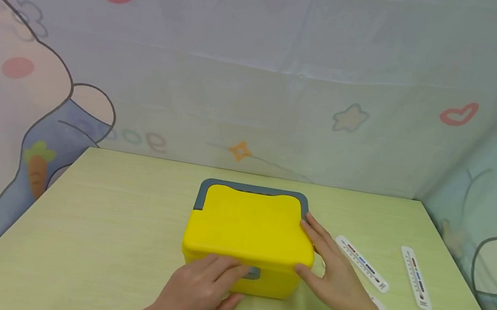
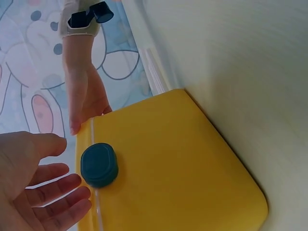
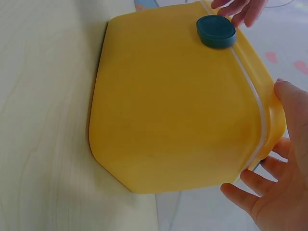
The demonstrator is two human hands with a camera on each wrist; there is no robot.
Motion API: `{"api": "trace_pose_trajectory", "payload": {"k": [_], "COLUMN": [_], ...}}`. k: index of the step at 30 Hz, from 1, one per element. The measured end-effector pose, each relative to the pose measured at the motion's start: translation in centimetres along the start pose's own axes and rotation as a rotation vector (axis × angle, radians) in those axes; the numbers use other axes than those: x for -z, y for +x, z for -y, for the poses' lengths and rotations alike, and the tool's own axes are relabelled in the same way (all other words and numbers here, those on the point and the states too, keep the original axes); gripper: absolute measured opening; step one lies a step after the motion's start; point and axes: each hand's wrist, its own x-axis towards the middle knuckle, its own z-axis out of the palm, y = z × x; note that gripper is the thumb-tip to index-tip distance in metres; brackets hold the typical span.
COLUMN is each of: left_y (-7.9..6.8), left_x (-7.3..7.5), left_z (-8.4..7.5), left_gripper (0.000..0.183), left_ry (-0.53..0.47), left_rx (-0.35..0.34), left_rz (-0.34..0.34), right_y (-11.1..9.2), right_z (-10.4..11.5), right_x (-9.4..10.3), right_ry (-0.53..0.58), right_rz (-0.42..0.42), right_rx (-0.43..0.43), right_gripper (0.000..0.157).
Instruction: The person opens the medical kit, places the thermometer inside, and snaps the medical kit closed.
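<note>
A yellow box [image 1: 250, 224] with a closed lid and a blue-grey handle [image 1: 253, 188] lying flat stands on the table. On its front is a rounded blue-grey latch [image 2: 99, 164], just under the pale seam of the lid. My left hand [image 1: 198, 291] is at the box's front, its loosely bent fingers [image 2: 57, 192] right beside the latch and nothing in its grasp. At the right side, my right hand [image 1: 340, 282] rests against the lid, thumb [image 3: 288, 91] on the front corner and extended fingers along the side. The box's inside is hidden.
Right of the box lie two white thermometer strips [image 1: 362, 263], the second strip [image 1: 416, 278] nearer the table's right edge. Another white piece [image 1: 377, 302] shows partly behind my right wrist. A printed cloth [image 1: 256, 98] hangs behind the table [image 1: 127, 201].
</note>
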Motion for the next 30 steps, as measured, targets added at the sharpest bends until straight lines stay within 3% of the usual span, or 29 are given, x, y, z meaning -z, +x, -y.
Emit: {"api": "trace_pose_trajectory", "payload": {"k": [5,14,22,26,30], "left_y": [0.1,0.3,0.1,-0.2,-0.5], "left_x": [-0.2,-1.0,-1.4,-1.6,-1.7], "left_z": [-0.1,-0.3,-0.3,-0.2,-0.2], "left_gripper": [0.041,0.037,0.034,0.022,0.022], "left_ry": [0.031,0.107,0.109,0.108,0.106], "left_rx": [0.021,0.012,0.024,0.074,0.135], "left_rz": [-0.001,-0.102,-0.078,-0.054,-0.042], "right_y": [0.0,0.0,0.0,0.0,0.0], "right_z": [-0.1,0.0,0.0,0.0,-0.1], "right_x": [-0.1,-0.1,-0.1,-0.1,-0.1], "right_ry": [0.031,0.061,0.076,0.071,0.080], "right_rz": [0.003,-0.015,-0.015,-0.014,-0.002], "right_rx": [0.000,-0.009,-0.011,-0.013,-0.014], "right_gripper": [0.073,0.072,0.072,0.073,0.072]}}
